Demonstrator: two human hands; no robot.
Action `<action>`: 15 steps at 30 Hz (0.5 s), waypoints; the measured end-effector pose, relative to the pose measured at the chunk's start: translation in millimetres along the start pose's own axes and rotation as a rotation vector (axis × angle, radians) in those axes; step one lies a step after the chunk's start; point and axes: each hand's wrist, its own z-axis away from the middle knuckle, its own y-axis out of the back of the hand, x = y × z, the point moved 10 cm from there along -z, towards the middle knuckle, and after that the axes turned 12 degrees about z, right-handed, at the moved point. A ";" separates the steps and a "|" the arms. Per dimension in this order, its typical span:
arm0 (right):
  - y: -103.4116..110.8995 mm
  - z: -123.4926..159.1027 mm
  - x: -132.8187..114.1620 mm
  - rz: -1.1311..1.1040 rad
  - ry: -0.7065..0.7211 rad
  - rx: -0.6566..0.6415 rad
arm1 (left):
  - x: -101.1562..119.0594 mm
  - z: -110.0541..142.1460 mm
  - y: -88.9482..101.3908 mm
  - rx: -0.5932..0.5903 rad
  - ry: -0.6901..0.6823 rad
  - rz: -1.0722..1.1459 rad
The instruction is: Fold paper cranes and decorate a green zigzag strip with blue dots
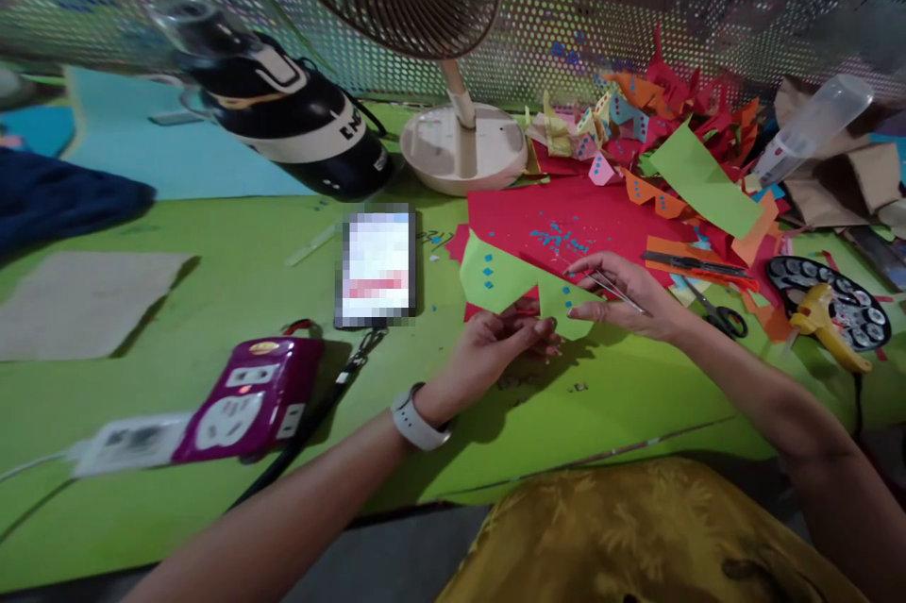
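A light green paper cut-out (504, 273) with small blue diamonds in rows is held up over the table. My left hand (499, 339), a white watch (419, 418) on its wrist, pinches the paper's lower edge. Slim metal tweezers (610, 285) lie between the fingers of my right hand (633, 293), whose thumb touches the paper's right end. Behind the cut-out, a red sheet (623, 211) carries a scatter of tiny blue paper pieces (558, 235). The fingertips of my left hand are partly hidden.
A fan (463, 150) stands at the back, left of a heap of coloured paper cut-outs (697, 126). Scissors (722, 315) and a yellow glue gun (825, 325) lie at right. Leftward are a phone (377, 265), a purple power strip (247, 395) and a black bottle (290, 112).
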 end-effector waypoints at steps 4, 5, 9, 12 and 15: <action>3.5 0.6 -0.8 -0.031 0.012 -0.002 | 1.0 2.3 1.5 -0.025 -0.031 -0.028; 1.0 1.0 -1.6 -0.033 0.018 -0.018 | 0.0 3.6 2.9 -0.023 -0.024 -0.050; -5.6 2.7 -9.1 0.012 0.065 -0.057 | -4.6 9.1 6.9 0.005 0.027 -0.102; 11.9 5.5 -21.9 0.174 0.155 0.036 | 4.4 10.4 1.1 -0.007 -0.043 -0.163; 30.6 14.1 -29.2 0.575 0.234 0.093 | 12.6 9.5 -1.3 -0.005 -0.104 -0.197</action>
